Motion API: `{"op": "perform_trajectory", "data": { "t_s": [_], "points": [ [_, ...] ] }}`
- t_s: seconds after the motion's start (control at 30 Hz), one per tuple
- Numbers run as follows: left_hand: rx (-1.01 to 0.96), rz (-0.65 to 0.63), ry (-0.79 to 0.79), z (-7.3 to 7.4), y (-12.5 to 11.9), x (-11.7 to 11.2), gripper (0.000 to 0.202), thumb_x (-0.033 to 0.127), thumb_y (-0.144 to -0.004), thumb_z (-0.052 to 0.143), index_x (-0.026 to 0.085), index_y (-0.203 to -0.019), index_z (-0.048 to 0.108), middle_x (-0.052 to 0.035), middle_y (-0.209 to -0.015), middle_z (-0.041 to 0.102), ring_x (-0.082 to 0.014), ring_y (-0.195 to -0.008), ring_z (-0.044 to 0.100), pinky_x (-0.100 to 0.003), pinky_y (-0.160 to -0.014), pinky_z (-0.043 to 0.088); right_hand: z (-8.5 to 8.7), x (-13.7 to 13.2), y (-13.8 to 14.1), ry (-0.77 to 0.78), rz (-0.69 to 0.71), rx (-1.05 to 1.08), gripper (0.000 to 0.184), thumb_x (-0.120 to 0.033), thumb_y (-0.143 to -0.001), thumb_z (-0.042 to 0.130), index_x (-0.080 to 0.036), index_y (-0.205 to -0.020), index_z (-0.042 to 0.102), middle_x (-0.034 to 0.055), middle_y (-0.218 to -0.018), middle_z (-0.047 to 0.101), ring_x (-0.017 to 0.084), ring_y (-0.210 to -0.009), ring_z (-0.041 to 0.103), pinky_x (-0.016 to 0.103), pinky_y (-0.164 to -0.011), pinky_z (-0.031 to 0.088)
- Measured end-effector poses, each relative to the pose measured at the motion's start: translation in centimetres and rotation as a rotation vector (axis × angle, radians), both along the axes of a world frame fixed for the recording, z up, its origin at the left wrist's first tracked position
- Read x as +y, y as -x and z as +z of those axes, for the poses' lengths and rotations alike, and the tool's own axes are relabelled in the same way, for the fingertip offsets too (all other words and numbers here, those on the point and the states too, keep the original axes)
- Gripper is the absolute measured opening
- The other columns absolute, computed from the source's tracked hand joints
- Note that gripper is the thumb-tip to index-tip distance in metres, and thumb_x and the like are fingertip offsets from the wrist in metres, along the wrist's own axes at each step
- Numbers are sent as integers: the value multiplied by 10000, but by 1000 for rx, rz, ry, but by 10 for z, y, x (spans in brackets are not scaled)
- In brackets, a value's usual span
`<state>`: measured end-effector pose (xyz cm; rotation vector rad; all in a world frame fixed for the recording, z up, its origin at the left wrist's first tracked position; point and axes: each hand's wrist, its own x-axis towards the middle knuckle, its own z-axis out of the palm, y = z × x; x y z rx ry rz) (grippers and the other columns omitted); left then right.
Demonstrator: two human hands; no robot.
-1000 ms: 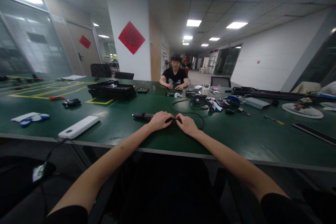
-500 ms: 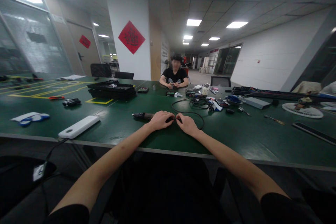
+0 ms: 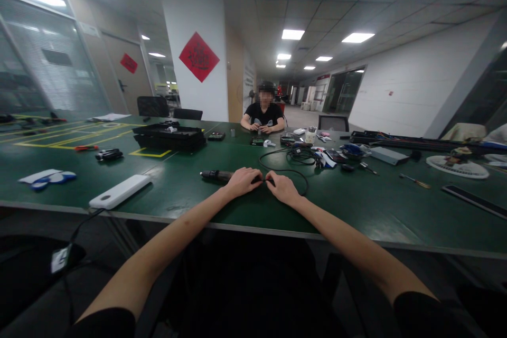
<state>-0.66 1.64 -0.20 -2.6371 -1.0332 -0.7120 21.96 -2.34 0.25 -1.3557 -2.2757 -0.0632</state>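
Observation:
A dark pen-shaped tool [image 3: 216,175] lies on the green table [image 3: 178,190], its tip pointing left. My left hand [image 3: 241,182] is closed over the tool's right end. My right hand [image 3: 282,187] sits just to the right of it, fingers curled around the black cable [image 3: 291,171] where it meets the tool. The two hands almost touch. The joint between tool and cable is hidden under my fingers.
A white flat device [image 3: 119,191] lies near the front left edge. Blue and white pieces [image 3: 45,178], a black case [image 3: 169,137] and a heap of cables and small tools [image 3: 325,157] are spread about. A person [image 3: 264,115] sits across the table.

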Motion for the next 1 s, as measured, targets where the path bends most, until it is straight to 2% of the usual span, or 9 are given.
{"op": "perform_trajectory", "data": {
  "t_s": [0.17, 0.3, 0.47, 0.6, 0.73, 0.87, 1.0],
  "points": [
    [27, -58, -7, 0, 1, 0, 225, 383, -992, 578, 296, -1190, 640, -12, -1100, 730, -210, -1042, 671, -351, -929, 463, -2, 1, 0, -4, -8, 1, 161, -330, -1029, 552, -258, -1163, 603, 44, -1057, 738, 209, -922, 685, 264, -740, 396],
    [3, 3, 6, -1, 0, 1, 207, 428, -994, 585, 275, -1118, 651, -15, -1032, 733, -213, -983, 679, -351, -896, 471, -3, 2, -1, -25, 8, -8, 150, -335, -1032, 544, -258, -1151, 596, 38, -1042, 736, 202, -878, 679, 262, -714, 377],
    [20, -52, 5, 0, 1, 1, 224, 395, -997, 578, 297, -1190, 637, -12, -1090, 728, -205, -1027, 674, -345, -924, 467, -2, 2, -2, -11, 6, -18, 160, -342, -1034, 544, -263, -1163, 597, 35, -1040, 736, 198, -865, 674, 259, -709, 368],
    [-4, -3, 3, -1, 1, 1, 220, 432, -996, 584, 277, -1140, 645, -10, -1032, 727, -207, -986, 677, -347, -898, 473, -1, 0, -1, -13, -8, -19, 172, -341, -1034, 541, -256, -1171, 602, 41, -1039, 736, 202, -870, 675, 264, -712, 373],
    [13, -61, -7, -2, 1, 1, 240, 391, -994, 579, 295, -1207, 635, -11, -1101, 725, -203, -1037, 672, -347, -921, 468, 1, -2, 1, -14, -12, -17, 161, -332, -1034, 546, -257, -1164, 605, 38, -1049, 739, 204, -885, 682, 264, -716, 381],
    [4, -21, 8, -1, 0, 0, 208, 420, -999, 576, 274, -1121, 659, -23, -1047, 731, -214, -1004, 675, -352, -907, 469, 3, -4, 1, -7, -20, -22, 157, -330, -1031, 555, -255, -1159, 609, 38, -1053, 741, 204, -889, 684, 264, -717, 386],
    [7, -48, 9, 2, 1, -2, 248, 391, -989, 580, 287, -1205, 642, -30, -1096, 727, -212, -1016, 671, -348, -915, 472, 4, -5, 2, 2, -27, -16, 163, -331, -1028, 561, -254, -1163, 610, 41, -1056, 740, 204, -901, 684, 263, -727, 392]
  ]
}}
